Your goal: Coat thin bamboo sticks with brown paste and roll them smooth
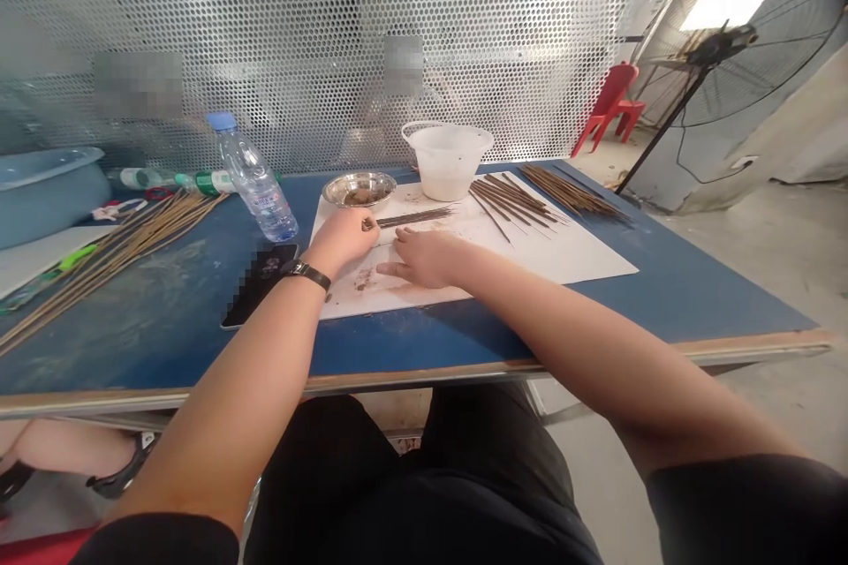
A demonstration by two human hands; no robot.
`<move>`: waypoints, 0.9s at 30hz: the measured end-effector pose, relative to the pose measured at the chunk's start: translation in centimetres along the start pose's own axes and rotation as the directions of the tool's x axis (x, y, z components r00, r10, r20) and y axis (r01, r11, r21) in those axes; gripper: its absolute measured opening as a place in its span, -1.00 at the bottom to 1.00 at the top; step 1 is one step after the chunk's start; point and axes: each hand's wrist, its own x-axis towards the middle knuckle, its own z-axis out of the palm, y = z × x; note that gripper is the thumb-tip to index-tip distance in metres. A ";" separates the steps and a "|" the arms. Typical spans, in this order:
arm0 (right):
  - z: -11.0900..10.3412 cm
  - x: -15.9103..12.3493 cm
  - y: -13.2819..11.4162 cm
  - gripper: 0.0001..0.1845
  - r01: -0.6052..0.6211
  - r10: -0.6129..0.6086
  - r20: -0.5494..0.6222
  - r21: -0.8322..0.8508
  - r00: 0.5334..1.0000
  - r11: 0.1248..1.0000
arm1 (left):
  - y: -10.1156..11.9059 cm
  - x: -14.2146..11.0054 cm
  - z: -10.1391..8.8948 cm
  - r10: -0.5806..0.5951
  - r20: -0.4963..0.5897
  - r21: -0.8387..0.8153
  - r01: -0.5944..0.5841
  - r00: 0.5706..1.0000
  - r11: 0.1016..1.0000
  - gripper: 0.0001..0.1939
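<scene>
My left hand (345,240), with a dark band on its wrist, is closed in a fist. Its curled fingers wrap the near end of a bundle of thin brown sticks (416,217), which points right across a white board (583,260). Palm down on the board, my right hand (427,258) has its fingers stretched out and its thumb apart. What may lie beneath that palm is hidden. Brown crumbs (363,280) are scattered by the hands. Behind them stand a metal bowl (359,190) with brown matter inside and a white bucket (450,161).
More dark sticks (510,199) lie on the board, with a brown bundle (573,192) beyond. To the left are a water bottle (258,185), a phone (260,287), long tan sticks (142,238) and a blue basin (49,194). A perforated metal panel (298,44) borders the table's back.
</scene>
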 end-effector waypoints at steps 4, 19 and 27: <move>-1.7 -2.1 -1.8 -0.14 -0.039 0.039 0.033 -0.006 0.999 0.999 | -0.3 0.2 0.4 0.011 -0.010 0.007 -0.011 1.000 1.000 -0.85; 0.3 0.2 -0.4 -0.16 -0.037 0.038 -0.047 0.011 0.998 0.999 | -0.4 0.1 0.5 0.067 0.042 0.021 -0.068 0.997 0.997 -0.80; 0.2 0.0 -1.0 -0.29 -0.087 0.087 -0.052 -0.009 0.995 0.996 | -0.4 0.1 0.4 0.062 0.058 0.015 -0.063 0.996 0.998 -0.81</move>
